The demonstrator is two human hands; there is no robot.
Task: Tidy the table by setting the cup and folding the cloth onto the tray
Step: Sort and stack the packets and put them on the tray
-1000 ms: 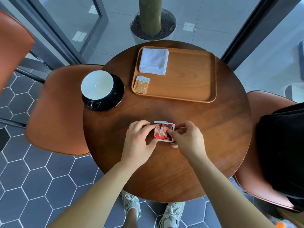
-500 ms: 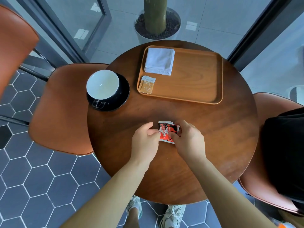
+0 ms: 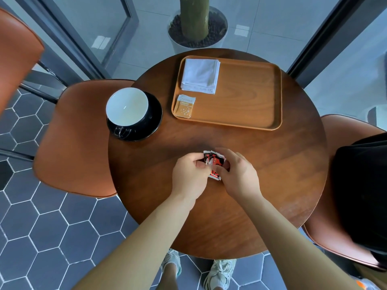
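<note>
A white-lined cup (image 3: 127, 106) stands on a black saucer (image 3: 154, 122) at the table's left edge. The wooden tray (image 3: 247, 101) lies at the back of the table with a folded white cloth (image 3: 200, 75) in its far left corner and a small tan sachet (image 3: 186, 106) in front of the cloth. Near the table's middle, my left hand (image 3: 191, 176) and my right hand (image 3: 237, 174) both pinch a small red, black and white packet (image 3: 213, 162) between their fingertips.
The round wooden table (image 3: 272, 174) has an orange chair (image 3: 73, 139) on its left and another on its right with a black bag (image 3: 364, 191) on it. A potted trunk (image 3: 196, 24) stands behind the table, beyond a glass door frame.
Both hands closed further over the packet, which now looks folded or crumpled smaller. The camera view shifted slightly; cup, tray and cloth stayed put.
</note>
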